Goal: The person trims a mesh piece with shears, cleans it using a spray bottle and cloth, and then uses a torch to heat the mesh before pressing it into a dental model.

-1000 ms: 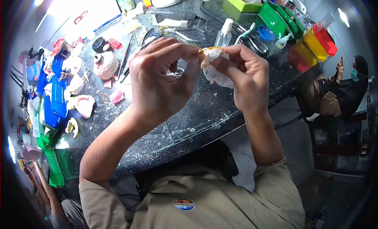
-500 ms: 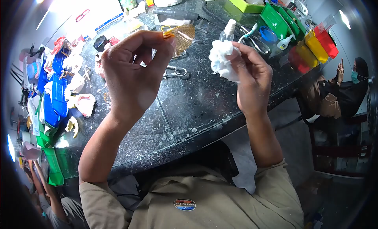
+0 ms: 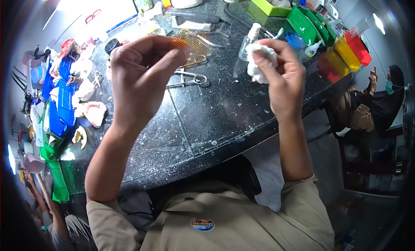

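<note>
My left hand (image 3: 145,71) pinches the edge of a thin amber mesh sheet (image 3: 198,47) between thumb and fingertips, holding it up above the dark worktop. A crumpled wad of white cotton (image 3: 260,70) is gripped in my right hand (image 3: 287,80), apart from the mesh. Beyond my right hand stands a clear spray bottle (image 3: 246,48) with a white cap. Below the mesh lies a metal tool with a looped handle (image 3: 190,79), its left part hidden by my left hand.
A grey rotary handpiece (image 3: 194,15) rests on a stand at the back. Blue trays (image 3: 65,106) with dental casts line the left. Green bins (image 3: 304,26) and yellow and red bins (image 3: 348,50) stand right. A masked person (image 3: 376,104) sits beyond the worktop's right edge.
My right hand has moved right and slightly down with the cotton, farther from the mesh. The left hand shifted slightly, and the mesh now shows at a different angle.
</note>
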`<state>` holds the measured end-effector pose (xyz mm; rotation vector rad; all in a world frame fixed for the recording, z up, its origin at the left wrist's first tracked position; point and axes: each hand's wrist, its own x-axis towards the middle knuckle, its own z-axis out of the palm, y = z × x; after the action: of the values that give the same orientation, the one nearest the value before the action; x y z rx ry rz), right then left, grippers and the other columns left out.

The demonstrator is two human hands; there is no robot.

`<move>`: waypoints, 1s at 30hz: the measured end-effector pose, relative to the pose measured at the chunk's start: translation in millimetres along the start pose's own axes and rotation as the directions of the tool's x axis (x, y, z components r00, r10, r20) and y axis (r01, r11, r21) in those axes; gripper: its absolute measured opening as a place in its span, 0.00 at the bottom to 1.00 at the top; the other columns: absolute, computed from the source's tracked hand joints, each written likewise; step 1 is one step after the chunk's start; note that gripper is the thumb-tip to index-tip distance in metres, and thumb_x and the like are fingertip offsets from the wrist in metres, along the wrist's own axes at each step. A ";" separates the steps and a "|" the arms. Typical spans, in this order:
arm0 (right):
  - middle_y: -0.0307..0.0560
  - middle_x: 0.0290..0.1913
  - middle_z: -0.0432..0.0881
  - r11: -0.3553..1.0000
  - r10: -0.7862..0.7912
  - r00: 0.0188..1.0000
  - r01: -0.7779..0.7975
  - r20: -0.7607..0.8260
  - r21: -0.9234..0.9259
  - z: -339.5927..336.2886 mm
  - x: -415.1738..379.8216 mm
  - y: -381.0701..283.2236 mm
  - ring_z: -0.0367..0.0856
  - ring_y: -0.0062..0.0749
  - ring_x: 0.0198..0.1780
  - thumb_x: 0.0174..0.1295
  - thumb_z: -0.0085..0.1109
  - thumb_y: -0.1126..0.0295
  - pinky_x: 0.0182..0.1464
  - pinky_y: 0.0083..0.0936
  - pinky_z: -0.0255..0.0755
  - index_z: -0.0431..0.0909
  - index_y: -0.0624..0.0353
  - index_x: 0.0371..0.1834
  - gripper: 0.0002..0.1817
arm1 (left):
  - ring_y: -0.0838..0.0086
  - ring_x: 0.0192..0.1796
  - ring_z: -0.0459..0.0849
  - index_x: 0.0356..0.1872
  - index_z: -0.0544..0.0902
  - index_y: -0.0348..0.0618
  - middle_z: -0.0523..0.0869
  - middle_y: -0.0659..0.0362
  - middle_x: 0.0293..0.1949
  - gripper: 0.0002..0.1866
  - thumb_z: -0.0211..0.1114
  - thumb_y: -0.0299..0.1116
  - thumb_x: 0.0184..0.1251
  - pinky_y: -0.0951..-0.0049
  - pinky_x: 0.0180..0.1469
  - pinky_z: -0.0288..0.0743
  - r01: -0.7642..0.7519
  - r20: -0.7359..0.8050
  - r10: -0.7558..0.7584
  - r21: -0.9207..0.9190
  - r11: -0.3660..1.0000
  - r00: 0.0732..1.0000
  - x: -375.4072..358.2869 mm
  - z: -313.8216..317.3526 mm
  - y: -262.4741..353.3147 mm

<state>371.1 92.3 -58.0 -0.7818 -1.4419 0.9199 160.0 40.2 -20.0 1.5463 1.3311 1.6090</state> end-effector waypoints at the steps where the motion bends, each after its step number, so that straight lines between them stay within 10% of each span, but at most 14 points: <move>1: 0.39 0.35 0.82 0.999 -0.016 1.000 0.015 0.011 0.035 -4.2 -0.6 1.3 0.80 0.16 0.35 0.60 0.63 0.72 0.36 0.14 0.75 0.78 0.61 0.40 0.08 | 0.84 0.28 0.82 0.32 0.84 0.31 0.86 0.58 0.27 0.07 0.66 0.26 0.57 0.86 0.32 0.74 0.034 0.022 -0.034 0.001 0.999 0.999 0.4 -1.4 0.6; 9: 0.38 0.37 0.81 0.961 -0.277 0.957 0.273 0.085 0.051 10.2 8.3 -9.3 0.77 0.15 0.38 0.60 0.65 0.69 0.39 0.14 0.73 0.78 0.61 0.42 0.11 | 0.83 0.29 0.82 0.34 0.84 0.30 0.86 0.57 0.27 0.10 0.65 0.29 0.57 0.85 0.36 0.74 0.153 0.180 -0.141 -0.056 0.987 0.973 -0.5 6.7 6.2; 16: 0.45 0.32 0.86 0.963 -0.120 0.924 0.197 0.364 -0.183 22.2 6.7 -18.1 0.83 0.16 0.33 0.59 0.60 0.79 0.34 0.14 0.77 0.79 0.65 0.40 0.06 | 0.84 0.27 0.80 0.34 0.84 0.30 0.85 0.58 0.24 0.09 0.65 0.28 0.57 0.86 0.30 0.73 0.074 0.255 -0.080 0.035 0.997 0.964 -4.4 7.9 1.1; 20: 0.45 0.29 0.83 0.966 0.144 0.947 -0.198 0.287 0.169 19.9 6.0 -19.7 0.82 0.21 0.26 0.63 0.58 0.74 0.24 0.17 0.74 0.79 0.63 0.39 0.05 | 0.83 0.27 0.81 0.33 0.84 0.31 0.85 0.58 0.25 0.09 0.64 0.28 0.56 0.85 0.32 0.73 0.196 0.281 -0.181 -0.025 0.980 0.942 -0.2 5.5 9.2; 22: 0.43 0.31 0.82 0.878 0.063 0.997 -0.080 0.052 0.471 0.5 26.0 -0.6 0.79 0.21 0.27 0.62 0.61 0.70 0.27 0.18 0.73 0.79 0.62 0.42 0.09 | 0.82 0.28 0.81 0.33 0.84 0.31 0.85 0.58 0.25 0.09 0.64 0.27 0.56 0.84 0.34 0.74 0.234 0.262 -0.212 -0.058 0.970 0.942 -0.1 1.4 10.6; 25: 0.38 0.36 0.83 0.982 -0.038 0.999 0.043 -0.028 0.182 -7.7 19.7 8.2 0.78 0.16 0.35 0.61 0.62 0.70 0.35 0.14 0.73 0.80 0.60 0.47 0.12 | 0.80 0.30 0.82 0.34 0.84 0.30 0.85 0.56 0.27 0.09 0.64 0.27 0.55 0.81 0.38 0.75 0.247 0.234 -0.228 -0.056 0.967 0.945 1.3 -9.1 6.9; 30: 0.37 0.36 0.82 0.968 -0.134 0.988 0.114 0.076 0.224 8.0 16.8 -0.9 0.78 0.14 0.38 0.60 0.64 0.72 0.40 0.11 0.73 0.79 0.60 0.41 0.09 | 0.80 0.28 0.77 0.24 0.83 0.34 0.82 0.60 0.22 0.06 0.64 0.28 0.51 0.81 0.38 0.66 0.259 0.204 -0.235 -0.098 0.961 0.950 -0.2 3.2 6.4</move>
<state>361.8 105.9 -49.3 -0.4864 -1.4225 1.0082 164.6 38.5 -14.8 1.3614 1.2413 1.3273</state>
